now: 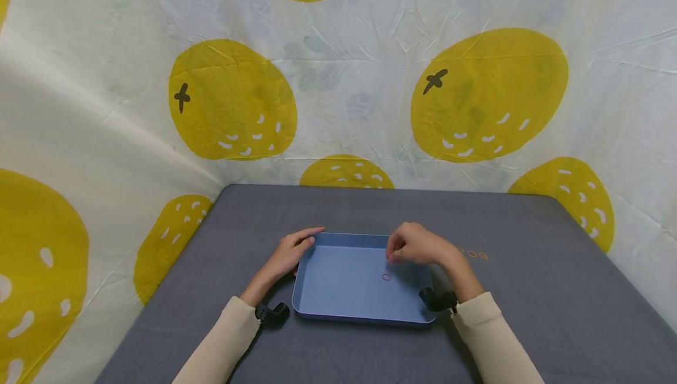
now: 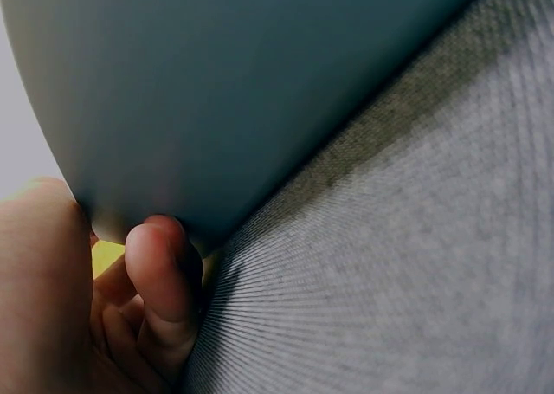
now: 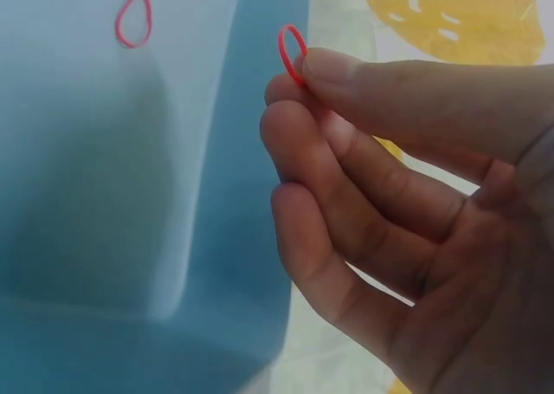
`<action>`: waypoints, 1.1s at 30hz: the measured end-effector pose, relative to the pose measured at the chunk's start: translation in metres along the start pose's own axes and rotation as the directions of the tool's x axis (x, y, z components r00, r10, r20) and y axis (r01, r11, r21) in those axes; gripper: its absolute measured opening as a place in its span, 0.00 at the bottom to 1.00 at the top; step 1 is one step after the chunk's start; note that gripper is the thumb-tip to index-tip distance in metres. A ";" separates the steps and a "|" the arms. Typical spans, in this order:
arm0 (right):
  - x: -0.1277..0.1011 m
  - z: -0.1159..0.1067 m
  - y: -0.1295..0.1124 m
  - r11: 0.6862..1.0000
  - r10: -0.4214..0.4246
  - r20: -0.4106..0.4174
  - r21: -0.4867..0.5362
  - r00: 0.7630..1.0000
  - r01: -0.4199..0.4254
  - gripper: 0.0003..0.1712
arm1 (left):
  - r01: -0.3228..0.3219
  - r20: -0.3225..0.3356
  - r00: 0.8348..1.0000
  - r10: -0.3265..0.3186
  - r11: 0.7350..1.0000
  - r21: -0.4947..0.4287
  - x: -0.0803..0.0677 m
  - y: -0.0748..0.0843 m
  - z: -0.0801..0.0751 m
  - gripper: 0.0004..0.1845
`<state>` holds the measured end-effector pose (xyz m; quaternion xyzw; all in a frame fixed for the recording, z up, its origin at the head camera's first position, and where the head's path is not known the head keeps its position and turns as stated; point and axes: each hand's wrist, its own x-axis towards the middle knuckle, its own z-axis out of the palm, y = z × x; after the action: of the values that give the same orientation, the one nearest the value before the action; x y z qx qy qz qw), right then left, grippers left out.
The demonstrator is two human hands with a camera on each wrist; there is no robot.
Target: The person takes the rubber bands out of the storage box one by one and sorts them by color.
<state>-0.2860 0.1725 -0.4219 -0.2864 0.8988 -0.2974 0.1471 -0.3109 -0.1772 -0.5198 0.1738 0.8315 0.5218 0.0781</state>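
Note:
A shallow blue tray (image 1: 344, 287) lies on the grey table (image 1: 529, 290) in front of me. My left hand (image 1: 308, 239) grips its far left corner; in the left wrist view a fingertip (image 2: 157, 268) presses against the tray's outer wall (image 2: 242, 91). Over the tray's far right part my right hand (image 1: 392, 253) pinches a small red rubber band (image 3: 281, 49) between thumb and forefinger (image 3: 299, 75). A second red band (image 1: 386, 277) lies flat on the tray floor (image 3: 86, 195), and the right wrist view shows that band (image 3: 118, 26) too.
Several small orange bands (image 1: 472, 253) lie on the grey table just right of the tray. A white cloth with yellow fruit prints (image 1: 338, 90) hangs close behind and on both sides. Black wrist mounts (image 1: 272, 313) sit on both cream sleeves.

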 end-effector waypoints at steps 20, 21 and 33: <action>-0.030 -0.031 0.001 0.999 0.025 -0.091 0.035 0.996 -0.022 0.05 | -0.007 -0.010 1.000 0.008 1.000 0.007 0.000 -0.002 0.001 0.20; -0.033 -0.033 0.003 0.999 0.032 -0.099 0.036 0.995 -0.029 0.04 | -0.009 -0.010 1.000 0.009 1.000 0.010 0.000 -0.002 0.001 0.20; -0.071 -0.048 0.050 0.993 0.114 -0.133 0.024 0.985 -0.112 0.04 | -0.014 -0.011 1.000 0.014 1.000 0.014 -0.001 0.000 0.000 0.20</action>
<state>-0.2714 0.2695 -0.4086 -0.2130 0.9191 -0.3144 0.1055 -0.3103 -0.1771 -0.5203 0.1773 0.8344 0.5173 0.0687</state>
